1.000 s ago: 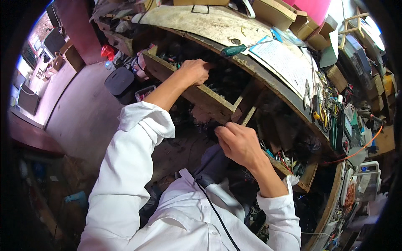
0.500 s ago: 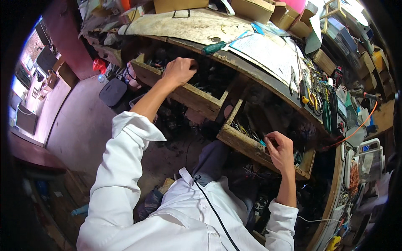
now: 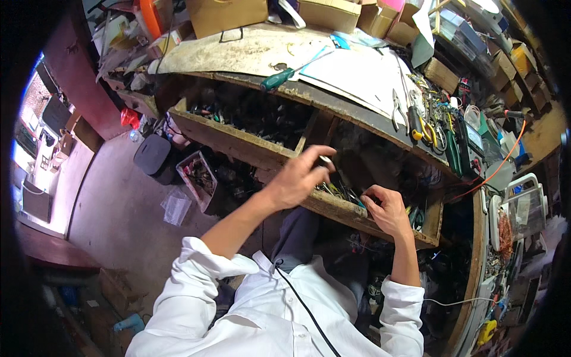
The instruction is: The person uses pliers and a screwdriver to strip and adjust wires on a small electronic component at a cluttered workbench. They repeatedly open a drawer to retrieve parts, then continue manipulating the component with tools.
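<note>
My left hand hovers over the divider and the front board of the right drawer. Its fingers are curled, with a small pale thing between fingertips and thumb that is too small to name. On the front board of that drawer rests my right hand, its fingers pinched together beside a teal-handled tool. What the right fingers hold, if anything, is hidden. Pliers and other hand tools lie jumbled in this drawer. To its left, the left drawer is pulled out and full of small dark parts and tools.
On the bench top above lie a green screwdriver, a white sheet, pliers and yellow-handled cutters. Cardboard boxes line the back. A dark bin and a box of scraps stand on the floor.
My left hand has come out of the left drawer and swung right, close to my right hand. The right hand stays at the right drawer's front board. The view has shifted slightly.
</note>
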Motion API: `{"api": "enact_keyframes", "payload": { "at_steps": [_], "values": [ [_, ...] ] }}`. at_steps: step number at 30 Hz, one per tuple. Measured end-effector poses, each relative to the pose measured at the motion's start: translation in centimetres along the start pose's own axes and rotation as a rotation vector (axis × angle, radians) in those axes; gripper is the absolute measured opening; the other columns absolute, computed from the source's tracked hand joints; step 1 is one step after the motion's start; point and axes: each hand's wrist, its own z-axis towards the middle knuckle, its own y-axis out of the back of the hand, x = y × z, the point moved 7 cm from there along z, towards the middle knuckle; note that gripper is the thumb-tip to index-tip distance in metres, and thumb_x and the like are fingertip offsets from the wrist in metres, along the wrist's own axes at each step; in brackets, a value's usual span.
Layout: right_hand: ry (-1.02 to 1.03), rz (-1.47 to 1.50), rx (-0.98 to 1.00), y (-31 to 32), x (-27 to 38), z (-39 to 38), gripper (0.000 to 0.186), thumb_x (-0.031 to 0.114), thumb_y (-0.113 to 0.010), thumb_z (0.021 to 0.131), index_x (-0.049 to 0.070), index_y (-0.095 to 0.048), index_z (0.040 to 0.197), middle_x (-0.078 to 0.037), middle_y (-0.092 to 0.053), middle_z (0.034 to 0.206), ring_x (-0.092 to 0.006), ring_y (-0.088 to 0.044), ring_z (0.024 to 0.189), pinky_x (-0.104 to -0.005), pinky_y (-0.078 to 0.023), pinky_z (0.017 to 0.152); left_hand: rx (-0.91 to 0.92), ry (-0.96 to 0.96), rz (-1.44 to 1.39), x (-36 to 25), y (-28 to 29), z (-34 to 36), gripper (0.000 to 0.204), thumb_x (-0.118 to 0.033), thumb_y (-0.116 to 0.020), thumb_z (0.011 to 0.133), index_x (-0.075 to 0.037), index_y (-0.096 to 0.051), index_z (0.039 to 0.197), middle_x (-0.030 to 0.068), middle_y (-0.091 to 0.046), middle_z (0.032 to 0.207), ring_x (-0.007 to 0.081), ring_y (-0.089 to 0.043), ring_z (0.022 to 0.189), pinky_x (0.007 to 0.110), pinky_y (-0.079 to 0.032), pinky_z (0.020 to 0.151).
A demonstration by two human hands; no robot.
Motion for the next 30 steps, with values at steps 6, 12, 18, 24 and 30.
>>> {"api": "enact_keyframes", "payload": {
  "at_steps": [6,12,18,24,30],
  "values": [
    [0.003,0.066,0.000,0.6,-0.1,0.1,0.024,0.021,-0.068,0.091,-0.002,-0.071,0.098,-0.016,-0.068,0.074,-0.0223,-0.063,0.064,-0.0341,-0.050,0.062,0.099,0.050,-0.277,0.1,-3.8,2.8,0.051,-0.003,-0.063,0.096,0.001,-0.044,0.144,0.0131,-0.069,0.120,0.0130,-0.067,0.088,0.026,-0.057,0.075],
    [-0.025,0.361,-0.044,0.8,-2.5,0.2,0.024,0.021,-0.070,0.093,-0.001,-0.072,0.102,-0.009,-0.071,0.081,-0.0138,-0.063,0.074,-0.0312,-0.051,0.069,0.109,0.066,-0.114,0.8,-6.1,4.4,0.044,-0.006,-0.074,0.089,0.002,-0.058,0.129,0.0111,-0.071,0.110,0.0135,-0.068,0.090,0.029,-0.057,0.077],
    [0.037,0.634,-0.006,0.6,-2.4,0.2,0.031,0.020,-0.073,0.095,-0.002,-0.066,0.116,-0.004,-0.070,0.098,-0.0083,-0.062,0.085,-0.0268,-0.052,0.077,0.070,-0.172,0.241,-1.3,-6.4,3.7,0.038,-0.010,-0.077,0.085,0.003,-0.067,0.120,0.0154,-0.074,0.108,0.0200,-0.072,0.096,0.032,-0.057,0.082],
    [0.064,0.485,-0.057,0.2,-2.8,0.4,0.029,0.019,-0.074,0.094,-0.001,-0.068,0.114,-0.003,-0.071,0.095,-0.0078,-0.061,0.080,-0.0259,-0.051,0.072,0.105,-0.119,0.188,-1.0,-6.8,3.5,0.043,-0.009,-0.078,0.085,0.002,-0.065,0.124,0.0167,-0.074,0.110,0.0216,-0.073,0.098,0.032,-0.058,0.084],
    [0.101,0.672,-0.103,0.5,-1.8,1.4,0.024,0.013,-0.072,0.095,-0.001,-0.069,0.114,-0.002,-0.071,0.093,-0.0076,-0.061,0.078,-0.0243,-0.051,0.070,0.055,-0.071,0.066,0.0,-5.8,3.5,0.041,-0.006,-0.078,0.086,0.002,-0.064,0.124,0.0127,-0.074,0.107,0.0159,-0.071,0.096,0.029,-0.057,0.082]
  ]
}}
